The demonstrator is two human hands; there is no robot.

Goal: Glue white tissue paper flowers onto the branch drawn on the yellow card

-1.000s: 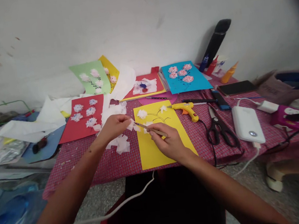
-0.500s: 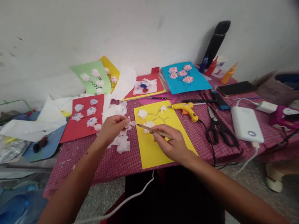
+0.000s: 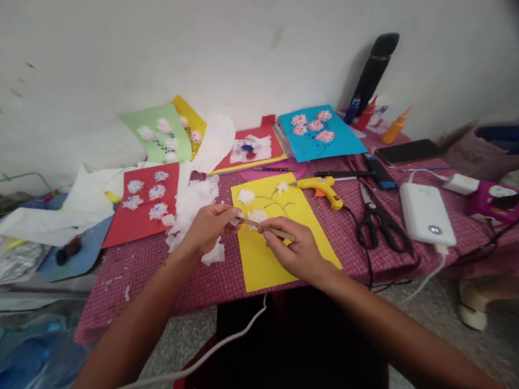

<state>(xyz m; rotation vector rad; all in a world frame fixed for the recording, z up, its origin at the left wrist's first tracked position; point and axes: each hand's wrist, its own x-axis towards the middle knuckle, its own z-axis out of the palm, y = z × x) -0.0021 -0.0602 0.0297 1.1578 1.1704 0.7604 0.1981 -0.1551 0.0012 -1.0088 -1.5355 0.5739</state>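
Observation:
My right hand [image 3: 290, 244] is closed around the pale handle of a paintbrush [image 3: 272, 230], whose dark tip points left. Pinched in my left hand [image 3: 216, 225] is a small piece of white tissue paper [image 3: 234, 222], at the brush tip; the fingers partly cover it. Below both hands lies a yellow sheet [image 3: 271, 267] with drawn stems and white tissue flowers [image 3: 245, 196]. White tissue pieces [image 3: 198, 201] are spread on the cloth beside and behind my left hand. A yellow glue gun [image 3: 321, 189] rests with its nozzle over the sheet's right edge.
Black scissors [image 3: 373, 219], a white power bank [image 3: 427, 214] and a phone [image 3: 408, 151] lie at right. Red [image 3: 118, 225], green [image 3: 142, 135] and blue [image 3: 296, 147] flower sheets surround the work area. A white cable [image 3: 202, 358] crosses in front of my lap.
My left hand has moved slightly right and down, bringing the tissue piece against the brush tip. My right hand has barely shifted.

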